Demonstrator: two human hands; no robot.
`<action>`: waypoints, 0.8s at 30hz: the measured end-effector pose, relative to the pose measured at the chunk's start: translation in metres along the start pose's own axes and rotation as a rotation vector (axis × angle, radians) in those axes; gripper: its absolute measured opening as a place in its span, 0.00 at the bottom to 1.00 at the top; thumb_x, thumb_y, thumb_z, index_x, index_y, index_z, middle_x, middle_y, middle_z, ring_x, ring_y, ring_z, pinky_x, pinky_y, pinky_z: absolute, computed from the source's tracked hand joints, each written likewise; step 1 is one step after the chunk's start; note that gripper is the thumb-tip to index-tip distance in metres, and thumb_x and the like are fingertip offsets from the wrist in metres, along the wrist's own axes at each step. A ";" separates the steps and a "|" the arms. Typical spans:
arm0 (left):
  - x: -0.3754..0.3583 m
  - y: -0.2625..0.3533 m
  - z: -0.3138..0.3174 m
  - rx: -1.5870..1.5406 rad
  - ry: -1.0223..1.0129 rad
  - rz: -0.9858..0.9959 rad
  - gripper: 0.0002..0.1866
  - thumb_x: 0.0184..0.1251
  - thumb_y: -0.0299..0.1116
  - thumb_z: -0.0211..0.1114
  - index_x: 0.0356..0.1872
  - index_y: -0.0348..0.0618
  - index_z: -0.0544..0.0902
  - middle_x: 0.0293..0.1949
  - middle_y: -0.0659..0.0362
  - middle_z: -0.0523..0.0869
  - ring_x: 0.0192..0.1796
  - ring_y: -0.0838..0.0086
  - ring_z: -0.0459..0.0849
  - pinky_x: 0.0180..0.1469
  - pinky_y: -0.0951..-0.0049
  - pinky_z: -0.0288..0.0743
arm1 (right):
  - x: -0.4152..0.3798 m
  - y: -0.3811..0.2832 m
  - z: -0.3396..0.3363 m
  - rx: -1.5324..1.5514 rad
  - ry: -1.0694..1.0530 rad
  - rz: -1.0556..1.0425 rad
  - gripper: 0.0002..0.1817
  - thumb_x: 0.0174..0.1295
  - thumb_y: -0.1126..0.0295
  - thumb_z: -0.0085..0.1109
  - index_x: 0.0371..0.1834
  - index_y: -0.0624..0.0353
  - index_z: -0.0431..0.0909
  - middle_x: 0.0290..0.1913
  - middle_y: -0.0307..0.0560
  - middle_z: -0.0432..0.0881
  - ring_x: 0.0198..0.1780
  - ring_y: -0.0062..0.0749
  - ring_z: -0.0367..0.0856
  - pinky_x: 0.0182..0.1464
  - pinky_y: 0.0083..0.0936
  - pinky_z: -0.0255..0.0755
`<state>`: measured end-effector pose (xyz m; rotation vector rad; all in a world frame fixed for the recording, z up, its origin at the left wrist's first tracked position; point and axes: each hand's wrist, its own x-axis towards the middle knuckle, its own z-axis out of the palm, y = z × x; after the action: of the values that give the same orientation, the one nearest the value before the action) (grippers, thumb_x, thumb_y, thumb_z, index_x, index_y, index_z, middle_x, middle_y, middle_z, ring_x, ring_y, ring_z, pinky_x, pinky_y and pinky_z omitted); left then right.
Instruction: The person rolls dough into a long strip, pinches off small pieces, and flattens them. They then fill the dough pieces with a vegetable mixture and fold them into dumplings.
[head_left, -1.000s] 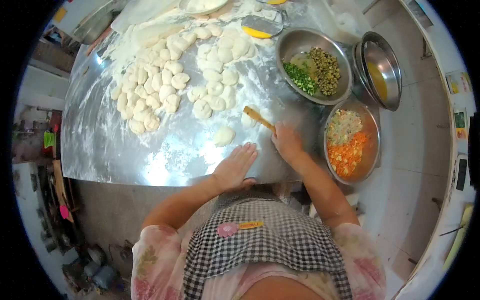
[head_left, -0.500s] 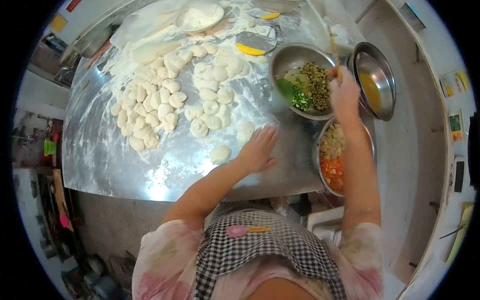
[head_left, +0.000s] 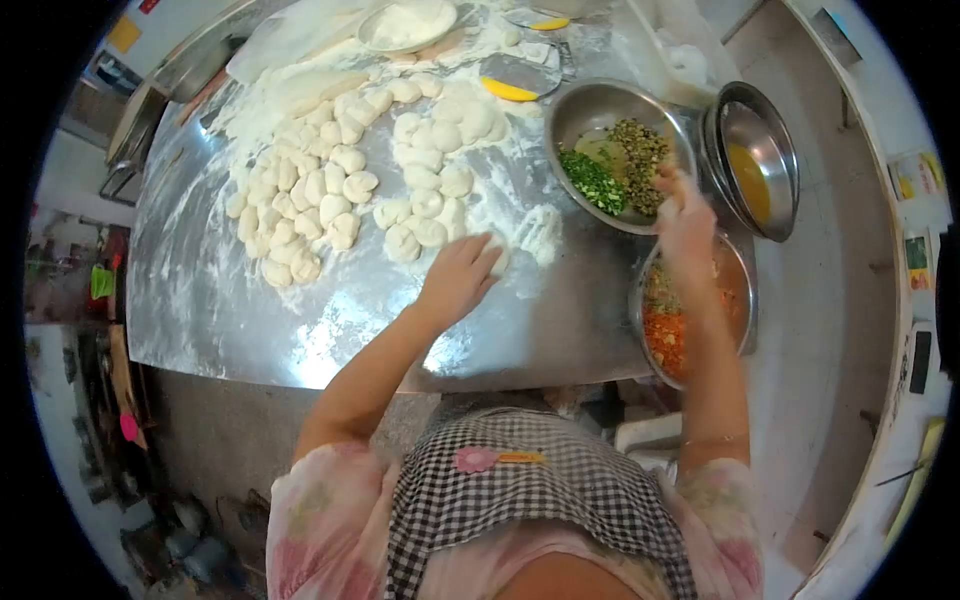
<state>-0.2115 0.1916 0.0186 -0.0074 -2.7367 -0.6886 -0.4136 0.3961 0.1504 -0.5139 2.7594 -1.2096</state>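
My left hand point(head_left: 458, 280) lies palm down over the steel table's near middle, fingers stretched out and a little apart. Its fingertips overlap a pale dough round point(head_left: 497, 258) on floury steel. My right hand point(head_left: 686, 225), blurred, is closed at the near right rim of a steel bowl point(head_left: 570, 105) of chopped greens point(head_left: 592, 180) and a brownish-green chopped mix point(head_left: 638, 150). A tan thing shows at its fingers, too smeared to name. Under my right wrist stands a second bowl point(head_left: 740, 290) with orange shreds point(head_left: 664, 335) and a pale mix.
Many dough pieces point(head_left: 310, 185) cover the table's left and middle. Behind them are a flour bowl point(head_left: 452, 12) and a scraper with a yellow handle point(head_left: 508, 91). Stacked steel bowls point(head_left: 778, 120) with yellow liquid stand at the right, near a pale plastic container point(head_left: 640, 40).
My left hand has moved left and forward onto the dough. My right hand has come slightly back towards me. The blurred green shape over the greens is gone.
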 end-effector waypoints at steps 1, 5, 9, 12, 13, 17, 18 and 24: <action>-0.019 -0.003 0.002 0.004 0.003 -0.023 0.19 0.56 0.31 0.65 0.50 0.39 0.76 0.54 0.45 0.75 0.57 0.51 0.72 0.58 0.57 0.67 | -0.012 -0.007 0.001 0.018 -0.043 0.052 0.17 0.64 0.72 0.45 0.55 0.58 0.75 0.39 0.46 0.84 0.24 0.22 0.71 0.28 0.22 0.68; -0.071 0.015 -0.010 -0.007 0.083 -0.151 0.25 0.51 0.28 0.67 0.54 0.42 0.74 0.57 0.46 0.73 0.57 0.49 0.71 0.58 0.54 0.66 | -0.066 0.008 0.023 -0.010 -0.334 -0.102 0.14 0.62 0.73 0.49 0.50 0.59 0.77 0.33 0.47 0.82 0.26 0.26 0.74 0.31 0.25 0.70; -0.086 0.004 0.006 0.059 0.087 -0.187 0.26 0.53 0.29 0.67 0.56 0.40 0.73 0.58 0.44 0.71 0.60 0.47 0.69 0.61 0.54 0.64 | -0.112 0.014 0.047 -0.044 -0.543 -0.287 0.14 0.61 0.71 0.51 0.48 0.60 0.77 0.35 0.55 0.80 0.34 0.45 0.80 0.39 0.35 0.73; -0.066 0.009 -0.008 0.030 0.150 -0.214 0.21 0.56 0.27 0.64 0.52 0.38 0.74 0.58 0.44 0.72 0.60 0.46 0.69 0.61 0.54 0.64 | -0.132 0.014 0.049 0.019 -0.708 -0.208 0.13 0.60 0.70 0.51 0.47 0.61 0.77 0.35 0.56 0.80 0.36 0.49 0.79 0.40 0.38 0.71; -0.061 0.007 -0.005 -0.004 0.144 -0.175 0.19 0.56 0.27 0.64 0.51 0.38 0.74 0.57 0.44 0.73 0.59 0.46 0.70 0.61 0.55 0.64 | -0.136 0.014 0.048 0.010 -0.743 -0.168 0.13 0.60 0.69 0.51 0.46 0.61 0.77 0.35 0.56 0.80 0.36 0.49 0.79 0.40 0.38 0.71; -0.064 -0.009 0.013 -0.090 0.156 -0.145 0.14 0.55 0.23 0.62 0.44 0.37 0.76 0.51 0.45 0.77 0.54 0.49 0.74 0.58 0.58 0.67 | -0.147 0.024 0.049 -0.012 -0.831 -0.157 0.12 0.61 0.67 0.51 0.43 0.62 0.77 0.32 0.55 0.79 0.35 0.49 0.78 0.40 0.39 0.69; -0.071 -0.009 0.011 -0.099 0.138 -0.152 0.14 0.54 0.22 0.62 0.44 0.37 0.76 0.50 0.45 0.77 0.53 0.50 0.75 0.58 0.58 0.67 | -0.151 0.032 0.052 -0.015 -0.835 -0.183 0.12 0.61 0.67 0.51 0.42 0.62 0.76 0.32 0.55 0.78 0.35 0.49 0.77 0.39 0.39 0.68; -0.093 -0.007 -0.018 0.067 -0.079 -0.087 0.20 0.58 0.34 0.63 0.50 0.37 0.75 0.54 0.46 0.76 0.55 0.51 0.73 0.59 0.54 0.65 | -0.161 0.051 0.038 0.065 -0.767 0.078 0.13 0.61 0.67 0.52 0.44 0.62 0.77 0.35 0.52 0.82 0.36 0.44 0.81 0.41 0.34 0.72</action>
<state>-0.1186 0.1838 0.0015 0.1026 -2.8492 -0.6322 -0.2683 0.4561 0.0783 -0.6786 2.0598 -0.8371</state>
